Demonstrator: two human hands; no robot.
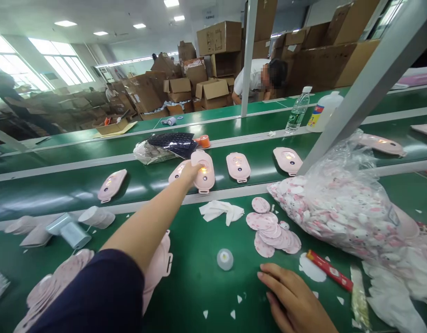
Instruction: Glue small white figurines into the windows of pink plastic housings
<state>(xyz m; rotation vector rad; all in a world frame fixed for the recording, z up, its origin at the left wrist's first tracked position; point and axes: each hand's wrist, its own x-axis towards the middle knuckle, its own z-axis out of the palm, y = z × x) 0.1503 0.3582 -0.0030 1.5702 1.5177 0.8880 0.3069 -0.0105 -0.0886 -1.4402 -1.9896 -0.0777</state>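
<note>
My left hand (191, 173) reaches forward to the conveyor and grips a pink oval device (205, 180) with a glowing light and a dark round button. Another pink device (176, 172) lies partly hidden behind that hand. On the green worktop, my right hand (293, 298) lies with its fingers stretched out, holding nothing. Near its fingertips are a small translucent round cap (225, 260) and a spread of pink patterned discs (274, 233). A crumpled white tissue (222, 211) sits farther forward. Under my left forearm, a pink piece (158, 263) is partly covered.
More lit devices (238, 167) lie along the belt. At right are a bulging bag of printed pieces (341, 203), a red tube (329, 270) and a slanted metal post (359, 88). Bottles (298, 111) stand beyond. Disc stacks (57, 282) are left. A person (258, 76) bends across the line.
</note>
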